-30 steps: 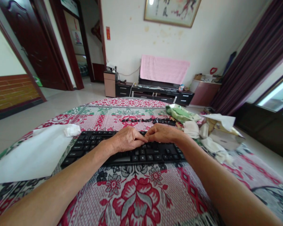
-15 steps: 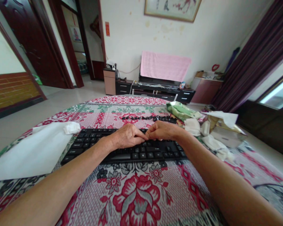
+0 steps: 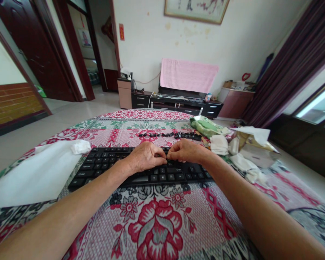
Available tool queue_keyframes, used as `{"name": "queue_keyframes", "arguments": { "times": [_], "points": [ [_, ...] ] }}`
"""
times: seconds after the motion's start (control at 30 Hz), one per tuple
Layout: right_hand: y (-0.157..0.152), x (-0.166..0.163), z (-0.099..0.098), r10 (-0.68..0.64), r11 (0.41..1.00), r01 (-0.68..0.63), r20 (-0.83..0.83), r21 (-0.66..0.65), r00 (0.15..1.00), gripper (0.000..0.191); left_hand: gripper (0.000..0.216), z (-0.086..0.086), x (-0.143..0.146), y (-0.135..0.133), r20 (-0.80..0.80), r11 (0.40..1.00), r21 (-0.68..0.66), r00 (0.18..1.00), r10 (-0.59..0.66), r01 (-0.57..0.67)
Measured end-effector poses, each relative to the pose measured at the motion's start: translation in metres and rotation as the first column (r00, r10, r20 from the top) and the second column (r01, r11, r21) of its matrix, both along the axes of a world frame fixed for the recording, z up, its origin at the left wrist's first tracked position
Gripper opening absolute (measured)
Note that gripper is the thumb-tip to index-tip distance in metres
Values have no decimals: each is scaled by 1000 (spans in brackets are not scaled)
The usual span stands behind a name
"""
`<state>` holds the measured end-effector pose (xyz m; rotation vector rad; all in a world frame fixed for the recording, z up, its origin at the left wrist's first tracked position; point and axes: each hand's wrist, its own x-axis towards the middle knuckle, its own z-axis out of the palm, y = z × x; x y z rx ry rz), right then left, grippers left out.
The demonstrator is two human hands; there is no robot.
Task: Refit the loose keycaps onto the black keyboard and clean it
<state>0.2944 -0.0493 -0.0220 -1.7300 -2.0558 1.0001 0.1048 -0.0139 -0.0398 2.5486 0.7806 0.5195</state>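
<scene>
A black keyboard lies across a table under a floral cloth. My left hand and my right hand rest on its middle, fingertips pinched together and nearly touching each other over the keys. What they pinch is too small to make out. Behind the keyboard a row of loose black keycaps is lined up on the cloth.
A white sheet of paper with a crumpled tissue lies to the left. At the right are a green packet, folded white wipes and torn paper wrapping. Beyond the table stand a TV cabinet and a pink cloth.
Both hands stay pinched together over the keyboard's middle; the fingertips have shifted slightly. The camera has tilted a little.
</scene>
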Motion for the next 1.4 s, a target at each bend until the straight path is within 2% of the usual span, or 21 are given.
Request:
{"name": "queue_keyframes", "arguments": {
  "times": [0.17,0.33,0.67,0.87,0.97,1.03,1.07,1.13,1.2,1.27,1.4],
  "points": [
    [-1,-1,2,-3,1000,3,-6,-7,1000,21,25,-3,4,-3,4,995,34,996,95,-95],
    [0,-3,2,-43,998,41,-29,-47,999,21,25,-4,6,-4,5,993,67,996,92,-92],
    [-3,-3,1,-38,999,38,-2,17,999,21,25,-1,9,-2,-54,990,15,989,139,-138],
    [-4,-6,-3,-40,987,30,56,160,998,16,22,2,13,-2,-116,982,11,975,188,-188],
    [-3,-1,-1,15,992,-18,29,122,999,20,22,2,13,-2,-119,982,-16,976,184,-188],
    [2,10,1,-27,987,21,39,159,999,25,23,2,12,-2,-112,984,-33,979,172,-177],
    [7,17,1,-84,974,69,60,216,995,28,23,3,12,-2,-105,984,-40,980,168,-173],
    [20,33,0,-258,886,178,137,428,957,30,23,3,11,-2,-86,984,-45,982,168,-172],
    [34,46,-3,-382,817,216,222,535,897,27,24,3,10,-3,-73,983,-45,982,175,-178],
    [47,53,-7,-403,815,155,355,558,844,27,24,4,10,-3,-73,981,-48,981,182,-186],
    [62,49,-13,-357,842,1,558,539,749,33,24,3,10,-2,-75,981,-53,981,181,-186]
  ]
}}
